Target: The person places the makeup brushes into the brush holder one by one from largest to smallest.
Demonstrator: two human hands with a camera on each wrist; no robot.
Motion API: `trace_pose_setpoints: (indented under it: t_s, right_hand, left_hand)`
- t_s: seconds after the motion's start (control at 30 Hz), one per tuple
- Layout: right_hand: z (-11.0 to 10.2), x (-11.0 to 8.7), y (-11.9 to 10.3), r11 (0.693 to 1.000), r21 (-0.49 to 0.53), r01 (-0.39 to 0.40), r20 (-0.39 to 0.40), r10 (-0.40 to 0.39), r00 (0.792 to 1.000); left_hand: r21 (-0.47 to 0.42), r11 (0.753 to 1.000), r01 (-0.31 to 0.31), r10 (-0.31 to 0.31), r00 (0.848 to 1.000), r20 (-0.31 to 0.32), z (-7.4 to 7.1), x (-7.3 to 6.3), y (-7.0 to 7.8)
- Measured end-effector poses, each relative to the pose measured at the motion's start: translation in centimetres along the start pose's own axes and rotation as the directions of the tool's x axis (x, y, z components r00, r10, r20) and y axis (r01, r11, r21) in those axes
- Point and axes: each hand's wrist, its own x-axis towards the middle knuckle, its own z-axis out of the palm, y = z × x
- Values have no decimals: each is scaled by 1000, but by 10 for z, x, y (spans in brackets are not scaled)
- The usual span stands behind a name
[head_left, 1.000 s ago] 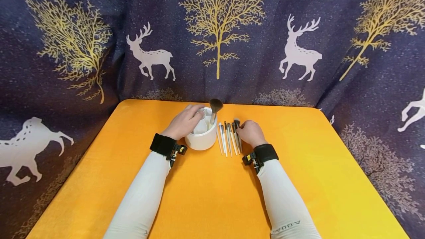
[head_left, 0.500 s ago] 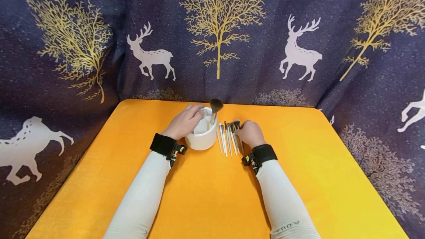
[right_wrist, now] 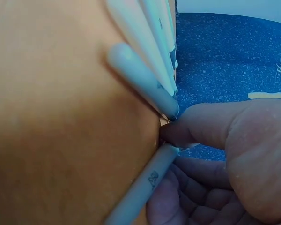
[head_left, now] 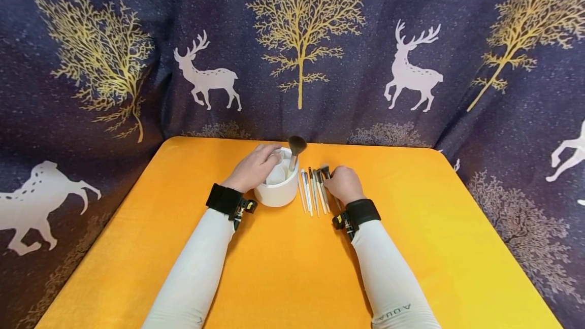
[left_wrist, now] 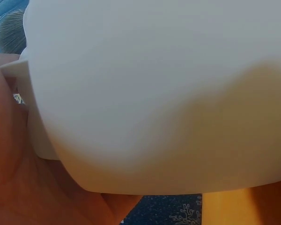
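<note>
A white round makeup brush holder (head_left: 277, 194) with inner dividers stands upright on the table. My left hand (head_left: 256, 167) grips its left side and rim; in the left wrist view the holder's wall fills most of the frame. A large dark-bristled powder brush (head_left: 297, 145) leans upright inside. To the right of the holder, several makeup brushes (head_left: 313, 194) lie side by side, bristles away from me. My right hand (head_left: 346, 184) pinches the rightmost makeup brush (right_wrist: 147, 183) by its grey handle between thumb and fingers; its bristles show just beyond the fingers in the head view.
An orange cloth covers the table (head_left: 292, 268). Behind its far edge hangs a dark blue curtain (head_left: 356, 65) printed with deer and trees. Camera straps (head_left: 363, 210) circle both wrists.
The pinched makeup brush's handle end has swung right, away from the other brushes, as my right hand turns slightly. My left hand and the holder stay in place.
</note>
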Motion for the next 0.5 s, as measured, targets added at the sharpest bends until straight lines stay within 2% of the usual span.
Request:
trace_pose_setpoints:
  t_s: [0.27, 0.5]
  right_hand:
    - [1, 1, 2, 1000, 1, -7, -6, 7, 1000]
    - [-3, 0, 4, 998, 57, -33, 25, 32, 999]
  left_hand:
    - [3, 1000, 0, 0, 1000, -5, 1, 0, 0]
    - [6, 1000, 6, -6, 1000, -6, 1, 1, 1]
